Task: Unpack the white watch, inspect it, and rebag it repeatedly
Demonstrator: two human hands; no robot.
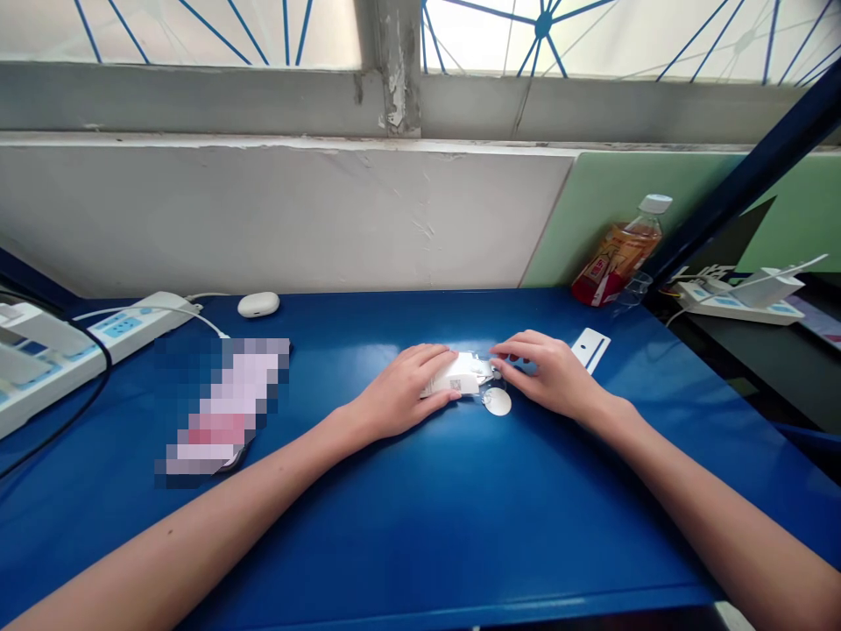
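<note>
My left hand (pixel 417 386) is wrapped over a small white box (pixel 460 377) with a printed square code, holding it down on the blue tabletop. Clear plastic packaging (pixel 484 368) sticks out of the box's right end. Thumb and fingers of my right hand (pixel 548 372) are closed on that plastic; what lies inside it is too small to make out. Just below the fingertips is a round white disc (pixel 498 401), flat on the table. Behind my right wrist lies a white card (pixel 591 349) with a dark slot and a small hole.
A phone (pixel 227 403), blurred out, lies left on the blue table (pixel 427 526), near a white earbud case (pixel 258 304). White power strips (pixel 141 320) with cables run along the left edge. A drink bottle (pixel 618 254) leans at the back right, beside a blue metal post (pixel 742 184).
</note>
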